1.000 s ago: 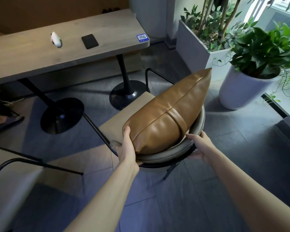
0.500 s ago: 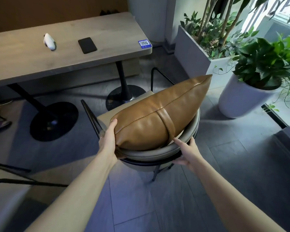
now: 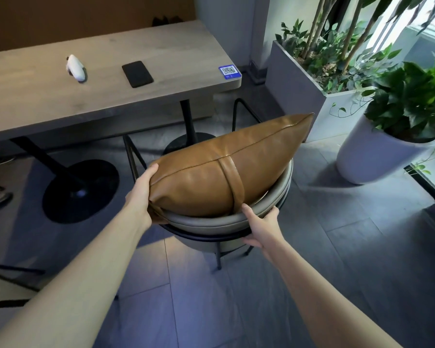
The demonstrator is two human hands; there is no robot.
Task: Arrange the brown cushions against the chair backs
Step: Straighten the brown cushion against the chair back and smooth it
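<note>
grey floor tiles [image 3: 362,247] surround one chair [image 3: 211,222]. left hand [image 3: 141,194] fingers grasp the cushion [image 3: 224,172] end. right hand [image 3: 261,227] fingers clasp the chair back.

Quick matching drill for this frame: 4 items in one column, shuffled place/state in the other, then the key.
1. brown cushion
2. black phone
3. left hand
4. right hand

A. lying flat on the wooden table
B. gripping the curved chair back
C. propped against the chair back
D. holding the cushion's near end

Pairs: 1-C, 2-A, 3-D, 4-B

left hand [image 3: 142,189] cupped, right hand [image 3: 263,227] gripping
</note>
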